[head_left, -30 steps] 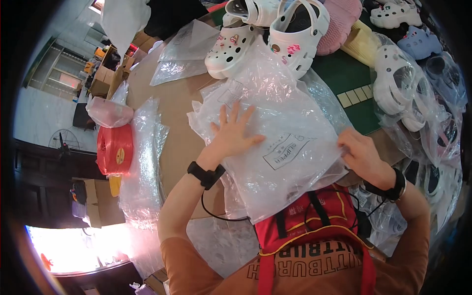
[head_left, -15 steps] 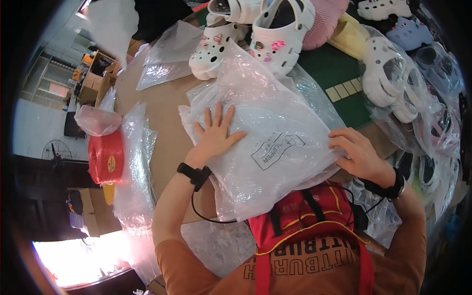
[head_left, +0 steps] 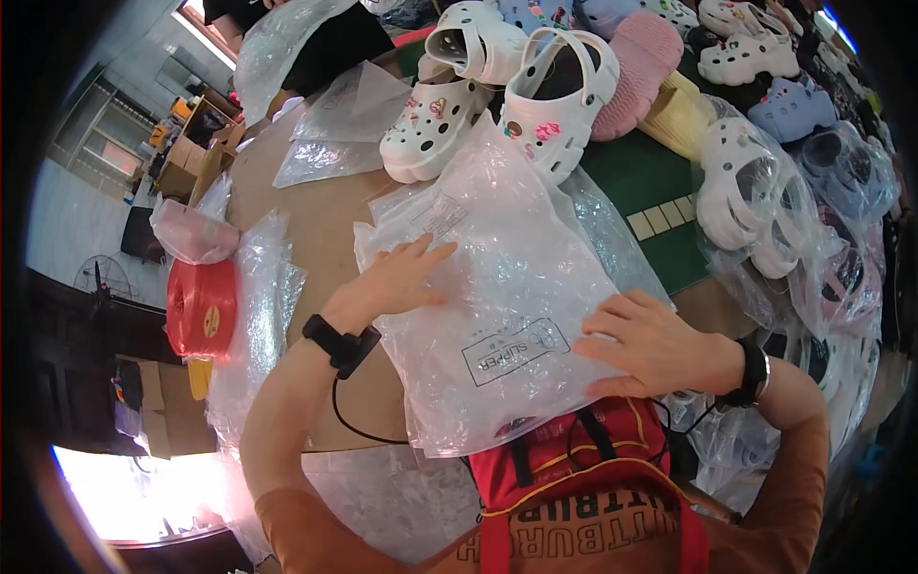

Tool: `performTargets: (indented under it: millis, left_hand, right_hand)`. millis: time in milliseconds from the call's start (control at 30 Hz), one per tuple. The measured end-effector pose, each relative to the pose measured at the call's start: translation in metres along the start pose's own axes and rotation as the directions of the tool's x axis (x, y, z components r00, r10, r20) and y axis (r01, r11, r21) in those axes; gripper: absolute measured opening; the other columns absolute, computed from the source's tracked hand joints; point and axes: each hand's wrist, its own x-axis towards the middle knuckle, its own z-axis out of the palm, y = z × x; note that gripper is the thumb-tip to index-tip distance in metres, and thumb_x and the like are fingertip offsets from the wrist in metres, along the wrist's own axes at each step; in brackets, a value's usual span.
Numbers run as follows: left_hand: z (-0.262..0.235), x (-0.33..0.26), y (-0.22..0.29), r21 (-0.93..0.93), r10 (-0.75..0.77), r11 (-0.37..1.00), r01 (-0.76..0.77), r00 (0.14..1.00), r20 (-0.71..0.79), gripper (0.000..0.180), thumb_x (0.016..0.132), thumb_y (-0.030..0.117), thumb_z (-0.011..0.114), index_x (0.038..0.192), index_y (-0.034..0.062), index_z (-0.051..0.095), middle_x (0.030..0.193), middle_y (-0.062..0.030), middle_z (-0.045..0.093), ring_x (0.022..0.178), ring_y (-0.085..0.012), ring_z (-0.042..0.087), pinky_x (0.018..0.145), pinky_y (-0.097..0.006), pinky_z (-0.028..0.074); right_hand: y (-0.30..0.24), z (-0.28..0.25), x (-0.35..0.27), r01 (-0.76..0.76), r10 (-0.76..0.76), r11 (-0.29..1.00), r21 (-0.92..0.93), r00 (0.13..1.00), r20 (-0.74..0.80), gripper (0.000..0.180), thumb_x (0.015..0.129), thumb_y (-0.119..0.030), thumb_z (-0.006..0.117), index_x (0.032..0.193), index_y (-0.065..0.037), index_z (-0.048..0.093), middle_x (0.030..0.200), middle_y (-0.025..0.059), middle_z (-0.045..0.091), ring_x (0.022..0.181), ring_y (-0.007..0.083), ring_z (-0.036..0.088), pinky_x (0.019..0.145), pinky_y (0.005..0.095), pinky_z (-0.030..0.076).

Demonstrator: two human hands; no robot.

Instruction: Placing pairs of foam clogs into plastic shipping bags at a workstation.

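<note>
A stack of clear plastic bags (head_left: 535,277), printed with a dark boxed label, lies flat before me and hangs over the table's near edge. My left hand (head_left: 406,275) is over the stack's left side, fingers stretched and holding nothing. On the right, my right hand (head_left: 655,342) is open with its fingers reaching across the bags beside the label. Whether either palm presses down, I cannot tell. Just past the stack's far corner stand white clogs with charms: a left one (head_left: 435,129) and a right one (head_left: 547,124). Another white clog (head_left: 478,43) rests behind them.
A pink clog (head_left: 639,72) and a yellow one (head_left: 681,115) lie sole-up at the far side. Bagged white clogs (head_left: 732,182) crowd the right. At left are a red roll (head_left: 201,311) and more plastic bags (head_left: 253,316). A person holds a bag (head_left: 282,53) at the far left.
My right hand has moved left from the stack's edge onto the bags. My left hand has turned, its fingers now pointing more to the right. The top bag's label has tilted less steeply.
</note>
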Motion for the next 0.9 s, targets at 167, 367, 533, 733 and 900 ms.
performTargets:
  millis: [167, 367, 533, 733, 900]
  left_hand:
    - [-0.026, 0.025, 0.043, -0.174, 0.218, 0.951, -0.255, 0.955, -0.203, 0.063, 0.083, 0.038, 0.056, 0.138, 0.0218, 0.029, 0.140, -0.0254, 0.023, 0.122, -0.0475, 0.032, 0.099, -0.048, 0.032]
    - [0.014, 0.089, 0.075, -0.065, -0.009, 0.998, -0.021, 0.903, -0.431, 0.072, 0.083, 0.044, 0.054, 0.141, 0.0218, 0.018, 0.144, -0.0244, 0.008, 0.129, -0.0480, 0.015, 0.091, -0.065, 0.029]
    - [0.045, 0.101, 0.072, 0.095, 0.021, 0.995, 0.043, 0.809, -0.587, 0.080, 0.080, 0.045, 0.057, 0.143, 0.0198, 0.014, 0.145, -0.0246, 0.002, 0.131, -0.0449, 0.013, 0.088, -0.066, 0.030]
    - [0.022, 0.056, 0.053, -0.226, 0.033, 0.968, -0.106, 0.952, -0.304, 0.069, 0.080, 0.043, 0.057, 0.138, 0.0185, 0.027, 0.141, -0.0213, 0.023, 0.127, -0.0440, 0.024, 0.091, -0.062, 0.031]
    - [0.053, -0.053, 0.085, 0.021, 0.121, 0.993, -0.120, 0.958, -0.262, 0.072, 0.076, 0.054, 0.058, 0.136, 0.0245, 0.032, 0.140, -0.0188, 0.027, 0.128, -0.0437, 0.024, 0.091, -0.067, 0.027]
  right_hand:
    - [0.012, 0.024, 0.018, 0.009, -0.018, 0.986, -0.167, 0.998, -0.054, 0.052, 0.072, -0.044, 0.064, 0.113, -0.014, 0.054, 0.121, 0.0108, 0.048, 0.113, 0.0305, 0.044, 0.091, 0.0519, 0.034]
    - [0.002, 0.065, 0.007, 0.033, 0.024, 0.967, -0.252, 0.975, 0.219, 0.075, 0.073, -0.062, 0.052, 0.133, -0.021, 0.039, 0.139, 0.0193, 0.029, 0.126, 0.0456, 0.024, 0.082, 0.0777, 0.017]
    - [0.002, 0.076, 0.007, -0.007, 0.049, 0.979, -0.204, 0.979, 0.200, 0.078, 0.073, -0.064, 0.050, 0.136, -0.021, 0.035, 0.143, 0.0190, 0.020, 0.128, 0.0468, 0.022, 0.080, 0.0793, 0.014]
    - [-0.003, 0.073, 0.013, -0.079, 0.136, 0.975, -0.206, 0.951, 0.279, 0.081, 0.071, -0.066, 0.051, 0.137, -0.022, 0.034, 0.144, 0.0177, 0.020, 0.130, 0.0447, 0.018, 0.083, 0.0788, 0.009]
    - [-0.001, 0.074, 0.013, -0.155, 0.217, 0.964, -0.215, 0.927, 0.306, 0.081, 0.070, -0.067, 0.051, 0.137, -0.026, 0.031, 0.146, 0.0152, 0.016, 0.132, 0.0432, 0.014, 0.085, 0.0782, 0.006]
